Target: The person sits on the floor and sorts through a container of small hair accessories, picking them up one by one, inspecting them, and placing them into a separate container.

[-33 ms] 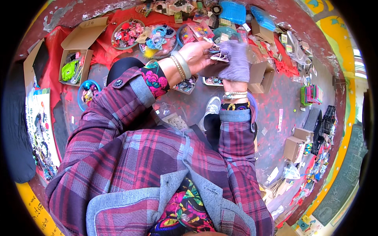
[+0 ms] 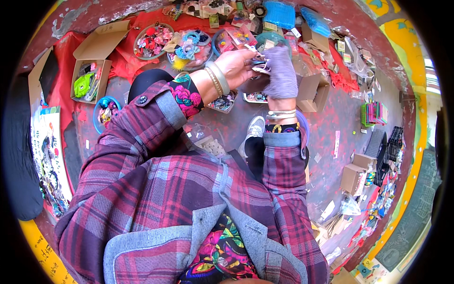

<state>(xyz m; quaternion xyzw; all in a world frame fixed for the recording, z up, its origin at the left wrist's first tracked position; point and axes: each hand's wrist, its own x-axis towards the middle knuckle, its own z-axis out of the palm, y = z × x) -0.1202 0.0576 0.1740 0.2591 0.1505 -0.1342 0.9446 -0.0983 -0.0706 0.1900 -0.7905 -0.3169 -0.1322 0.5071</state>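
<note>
left hand (image 2: 235, 66): bare, fingers curled in a narrow pinch on a small hair accessory (image 2: 259, 65), dark blue from what I could make out; two bangles at the wrist.
right hand (image 2: 282, 72): in a lilac knit glove (image 2: 283, 80), closed round the same small piece from the other side; several bangles below the cuff.
why held so: my guess, one hand steadied it while the other worked it, both raised above the floor goods for a close look.
item location: between the two hands, just above an open brown carton (image 2: 312, 92).
near ring: small tray (image 2: 257, 97) of trinkets directly under the hands, one white shoe (image 2: 253, 130) below that.
trays: three round trays (image 2: 152, 40) of bows and clips in a row on the red cloth (image 2: 123, 61), probably sorted by kind for display.
left side: one open cardboard box (image 2: 87, 78) with green pieces, one blue-rimmed dish (image 2: 105, 110).
far right: small brown box (image 2: 353, 179), well apart.
</note>
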